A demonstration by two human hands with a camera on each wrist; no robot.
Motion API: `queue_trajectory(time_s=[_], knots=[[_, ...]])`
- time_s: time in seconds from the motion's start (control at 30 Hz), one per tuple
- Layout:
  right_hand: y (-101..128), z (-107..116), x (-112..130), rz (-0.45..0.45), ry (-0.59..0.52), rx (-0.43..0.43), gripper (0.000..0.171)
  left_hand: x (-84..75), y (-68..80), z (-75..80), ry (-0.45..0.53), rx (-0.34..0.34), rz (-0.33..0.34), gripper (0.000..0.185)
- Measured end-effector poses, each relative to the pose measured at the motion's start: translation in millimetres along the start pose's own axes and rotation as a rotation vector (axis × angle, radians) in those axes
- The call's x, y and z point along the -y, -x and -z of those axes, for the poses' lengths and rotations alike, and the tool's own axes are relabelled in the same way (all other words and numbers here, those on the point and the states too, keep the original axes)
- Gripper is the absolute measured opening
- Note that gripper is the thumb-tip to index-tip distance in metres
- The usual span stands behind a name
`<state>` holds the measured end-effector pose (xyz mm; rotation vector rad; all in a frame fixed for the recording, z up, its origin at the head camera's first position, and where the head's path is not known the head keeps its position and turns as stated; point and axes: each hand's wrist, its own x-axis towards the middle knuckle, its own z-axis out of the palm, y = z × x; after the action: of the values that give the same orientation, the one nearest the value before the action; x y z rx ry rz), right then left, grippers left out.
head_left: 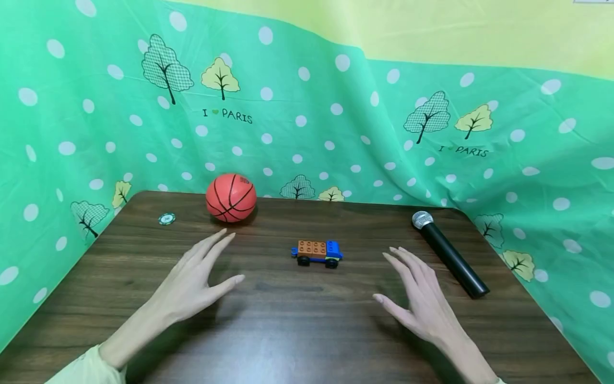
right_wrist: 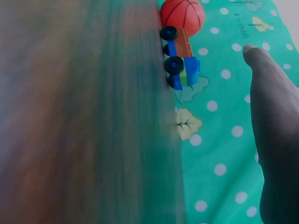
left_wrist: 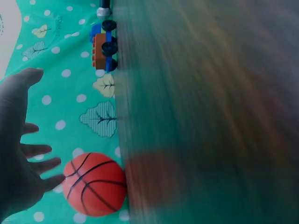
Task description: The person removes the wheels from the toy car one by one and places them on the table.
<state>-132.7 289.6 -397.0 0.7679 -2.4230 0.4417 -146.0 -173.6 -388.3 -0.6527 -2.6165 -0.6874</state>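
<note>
My left hand [head_left: 194, 280] hovers over the left half of the table, fingers extended and thumb spread, holding nothing. Just beyond its fingertips sits a small orange-red basketball [head_left: 231, 198]. My right hand [head_left: 422, 298] is above the right half, its fingers and thumb likewise apart with nothing between them. Between the two hands, a little farther off, stands a toy truck [head_left: 317, 254] of building blocks, with a blue cab, an orange load and black wheels. To the right of the right hand lies a black microphone [head_left: 451, 256] with a silver head, slanting toward the right edge.
A green-and-white poker chip [head_left: 167, 219] lies at the back left of the dark wooden table [head_left: 288, 341]. Behind and beside the table hangs a green dotted cloth [head_left: 307, 133] printed with trees.
</note>
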Motion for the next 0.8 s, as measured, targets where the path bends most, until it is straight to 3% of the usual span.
queue_trajectory(time_s=[0.17, 0.4, 0.63, 0.8], knots=[[-14.6, -15.3, -1.1, -0.004, -0.104, -0.003, 0.064, -6.1, -18.1, -12.3, 0.218, 0.057, 0.035, 0.073], [-34.4, -41.4, -0.7, -0.078, -0.206, 0.018, 0.055, -10.0, -45.8, -39.2, 0.458, 0.061, 0.001, 0.057], [-51.9, -63.0, 4.6, -0.136, -0.251, 0.096, 0.047, -15.8, -67.6, -67.3, 0.543, 0.093, 0.001, 0.054], [-59.8, -77.4, 5.5, -0.118, -0.292, 0.081, 0.049, -16.6, -77.5, -82.8, 0.535, 0.148, 0.004, 0.054]])
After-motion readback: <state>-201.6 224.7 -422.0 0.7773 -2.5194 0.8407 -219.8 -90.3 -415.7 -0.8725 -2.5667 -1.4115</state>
